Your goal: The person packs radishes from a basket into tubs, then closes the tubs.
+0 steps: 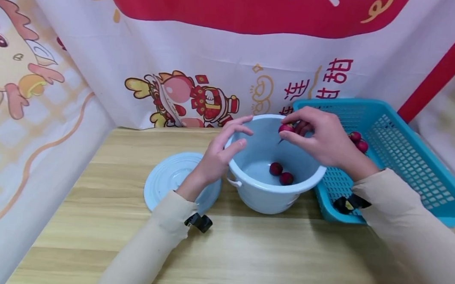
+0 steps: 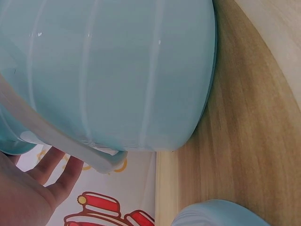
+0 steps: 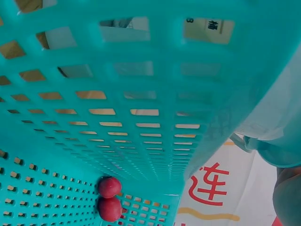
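My right hand (image 1: 322, 136) pinches a red radish (image 1: 286, 128), its thin root hanging down, over the light blue bucket (image 1: 265, 188). Inside, on the bucket's floor, lie two radishes (image 1: 286, 178). At the bucket's left rim is my left hand (image 1: 221, 154), fingers loosely extended and holding nothing; whether it touches the rim I cannot tell. From the left wrist, the bucket's ribbed side (image 2: 122, 70) and its handle (image 2: 61, 139) show close to that hand. Two more radishes (image 3: 109, 197) sit in the teal basket (image 3: 141, 190) in the right wrist view.
A round light blue lid (image 1: 159, 183) lies on the wooden table (image 1: 244, 254), partly under my left forearm. The basket stands right of the bucket, close against it, beneath my right forearm. Behind everything hangs a printed white and red cloth (image 1: 202, 42).
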Demonstrator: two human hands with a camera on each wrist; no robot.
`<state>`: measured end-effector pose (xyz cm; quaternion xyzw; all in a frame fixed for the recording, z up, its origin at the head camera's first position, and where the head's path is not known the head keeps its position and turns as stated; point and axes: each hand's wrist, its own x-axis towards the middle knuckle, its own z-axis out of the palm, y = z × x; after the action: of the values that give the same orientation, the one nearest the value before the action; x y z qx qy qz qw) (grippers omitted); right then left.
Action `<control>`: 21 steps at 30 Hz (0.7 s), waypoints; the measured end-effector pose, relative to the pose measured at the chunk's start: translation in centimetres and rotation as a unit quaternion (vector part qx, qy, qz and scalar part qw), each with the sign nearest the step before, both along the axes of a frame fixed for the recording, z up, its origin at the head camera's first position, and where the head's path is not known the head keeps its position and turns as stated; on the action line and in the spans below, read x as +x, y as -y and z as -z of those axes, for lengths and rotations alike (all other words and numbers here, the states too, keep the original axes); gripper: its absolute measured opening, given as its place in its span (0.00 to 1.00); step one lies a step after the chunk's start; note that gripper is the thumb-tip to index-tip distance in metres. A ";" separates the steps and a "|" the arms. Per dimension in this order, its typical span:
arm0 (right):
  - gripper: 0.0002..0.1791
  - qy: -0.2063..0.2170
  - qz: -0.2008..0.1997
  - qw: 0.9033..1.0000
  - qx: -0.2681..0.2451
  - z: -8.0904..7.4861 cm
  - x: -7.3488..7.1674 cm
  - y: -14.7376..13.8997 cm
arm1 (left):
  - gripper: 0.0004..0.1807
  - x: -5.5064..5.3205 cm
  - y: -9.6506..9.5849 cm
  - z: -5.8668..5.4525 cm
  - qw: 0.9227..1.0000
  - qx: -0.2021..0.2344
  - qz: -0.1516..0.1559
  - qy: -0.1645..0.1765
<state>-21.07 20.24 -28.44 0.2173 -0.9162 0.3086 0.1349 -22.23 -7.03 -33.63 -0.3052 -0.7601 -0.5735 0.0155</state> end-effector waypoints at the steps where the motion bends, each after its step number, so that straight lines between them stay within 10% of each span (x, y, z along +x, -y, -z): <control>1: 0.21 0.001 -0.002 1.000 0.001 0.0 -0.1 0.1 | 0.22 0.0 0.1 0.0 1.000 0.001 -0.002 0.000; 21: 0.17 0.027 -0.007 1.000 -0.013 -0.6 0.0 -0.2 | 0.21 -0.1 0.3 0.0 1.000 -0.006 0.000 -0.010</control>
<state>-21.11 20.47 -27.82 0.2133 -0.9140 0.3269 0.1107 -22.33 -7.32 -33.62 -0.3110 -0.7633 -0.5658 0.0219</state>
